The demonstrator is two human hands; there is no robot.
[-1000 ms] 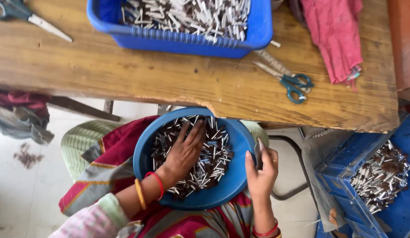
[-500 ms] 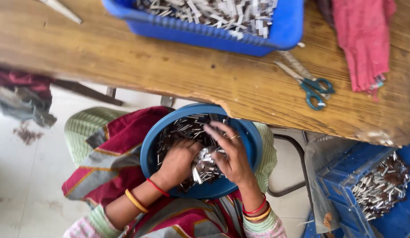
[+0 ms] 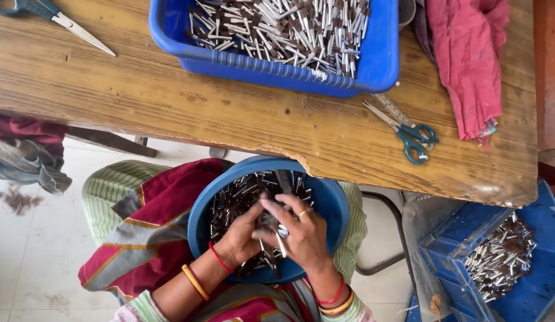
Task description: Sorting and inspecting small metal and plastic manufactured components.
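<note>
A round blue bowl (image 3: 328,197) rests on my lap, filled with several small silver and dark metal pieces (image 3: 232,200). Both hands are down inside it. My left hand (image 3: 241,235) is cupped in the pile, fingers curled around a clump of pieces. My right hand (image 3: 301,229) lies over the heap beside it, fingers bent and pinching some pieces against the left hand. A ring shows on the right hand; bangles sit on both wrists.
A wooden table (image 3: 170,101) lies ahead, bearing a blue rectangular tub (image 3: 265,65) of similar pieces, teal-handled scissors (image 3: 402,128), more scissors (image 3: 50,15) at far left, and a pink cloth (image 3: 468,65). A blue crate (image 3: 528,286) of pieces stands at lower right.
My right hand came from the bowl's right rim into the bowl and joined the left. Both hands now gather pieces together at the middle of the heap.
</note>
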